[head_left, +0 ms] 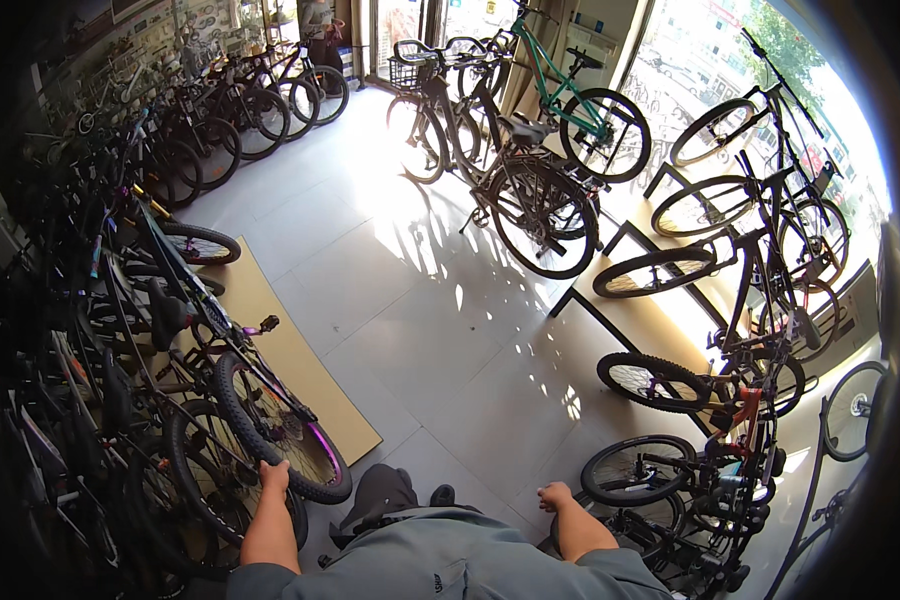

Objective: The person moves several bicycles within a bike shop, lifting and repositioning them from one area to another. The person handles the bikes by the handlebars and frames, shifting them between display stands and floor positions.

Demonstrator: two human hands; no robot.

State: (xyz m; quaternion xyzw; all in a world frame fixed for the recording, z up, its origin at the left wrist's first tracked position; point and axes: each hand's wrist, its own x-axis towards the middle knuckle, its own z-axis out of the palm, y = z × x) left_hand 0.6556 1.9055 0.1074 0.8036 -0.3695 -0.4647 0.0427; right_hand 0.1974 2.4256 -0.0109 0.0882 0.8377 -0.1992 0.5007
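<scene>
At the left, my left hand [275,476] is closed on the knobby black tire [240,415] of a bicycle's near wheel. That wheel has a purple-pink section on its rim [322,449]. The dark bicycle frame [183,265] runs away from me along the edge of a tan board. My right hand [556,496] hangs out to the right with its fingers curled, and nothing shows in it. Close beside it, apart from the fingers, is a black bicycle wheel [638,470] on the right-hand row.
More bicycles [210,140] crowd the left side in a tight row. A parked bicycle with a basket [407,75] stands at the far middle, by a teal bicycle [580,100]. Black floor racks [590,312] jut out at the right. Grey tiles [400,350] lie between the rows.
</scene>
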